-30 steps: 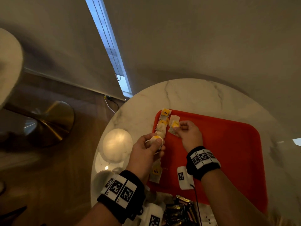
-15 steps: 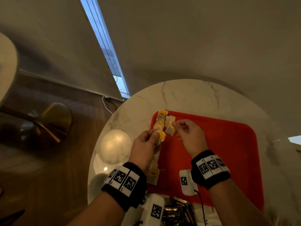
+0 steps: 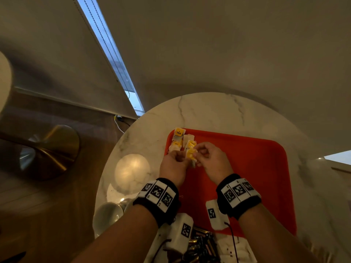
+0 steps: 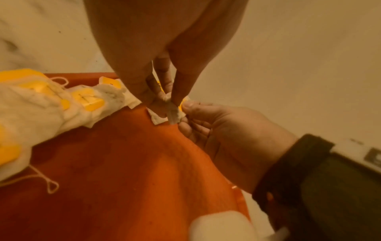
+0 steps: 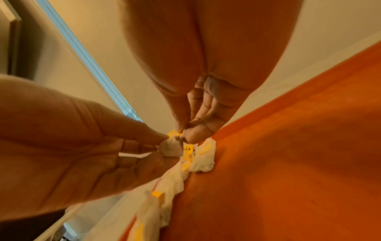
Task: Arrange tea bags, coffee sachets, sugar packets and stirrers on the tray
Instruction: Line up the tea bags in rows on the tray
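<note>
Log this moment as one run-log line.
left hand: pinches tea bag | right hand: pinches same bag | above orange tray | stage: placing

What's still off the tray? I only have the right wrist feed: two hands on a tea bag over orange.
Observer: Head view shows dark sachets heaped past the near edge of the tray, off it.
Operator: Where does the tea bag row run?
Observer: Along the tray's left edge; the farthest tea bag sits at the far left corner, tag reading TEA.
Operator: Loose strings?
Observer: Left wrist view: one string loop lies on the tray beside the row.
</note>
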### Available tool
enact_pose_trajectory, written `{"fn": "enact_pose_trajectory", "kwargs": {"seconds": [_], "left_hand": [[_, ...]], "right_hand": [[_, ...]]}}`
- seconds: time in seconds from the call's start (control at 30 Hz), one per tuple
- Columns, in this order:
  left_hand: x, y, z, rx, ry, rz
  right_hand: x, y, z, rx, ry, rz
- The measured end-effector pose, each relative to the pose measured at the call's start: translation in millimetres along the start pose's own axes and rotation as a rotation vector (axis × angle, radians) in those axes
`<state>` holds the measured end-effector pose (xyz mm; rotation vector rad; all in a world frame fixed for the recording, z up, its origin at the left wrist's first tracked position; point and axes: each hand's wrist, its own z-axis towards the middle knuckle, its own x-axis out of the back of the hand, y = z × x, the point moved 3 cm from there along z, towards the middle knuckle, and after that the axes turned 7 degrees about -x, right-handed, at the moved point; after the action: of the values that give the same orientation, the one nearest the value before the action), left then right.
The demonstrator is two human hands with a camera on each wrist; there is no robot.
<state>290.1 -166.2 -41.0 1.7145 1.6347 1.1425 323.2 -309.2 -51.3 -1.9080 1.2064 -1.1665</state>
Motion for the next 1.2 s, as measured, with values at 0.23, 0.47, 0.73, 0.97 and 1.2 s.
{"fn": "enact_pose_trajectory", "kwargs": {"seconds": [0.23, 0.47, 0.73, 0.97, 1.2], "left_hand": [[-7.7, -0.7, 19.0, -0.046, 0.114, 0.229], [-12.1, -0.4, 26.8, -0.063, 0.072, 0.401], [-10.1, 0.2, 26.6, -0.131, 0.152, 0.378], [-9.8, 1.1, 19.4, -0.148, 0.118, 0.461], [3.5, 19.5, -15.7, -0.223, 0.073, 0.399]], "right_hand": [[-14.0, 13.9, 22.0, -0.049, 0.104, -0.073], [-21.1, 22.0, 32.9, -0.105, 0.159, -0.147], [-19.8, 14.9, 27.3, -0.003, 0.112, -0.082], [-10.2, 8.9, 17.7, -0.003, 0.151, -0.196], [-7.5, 4.7, -41.1, -0.065, 0.07, -0.161]]}}
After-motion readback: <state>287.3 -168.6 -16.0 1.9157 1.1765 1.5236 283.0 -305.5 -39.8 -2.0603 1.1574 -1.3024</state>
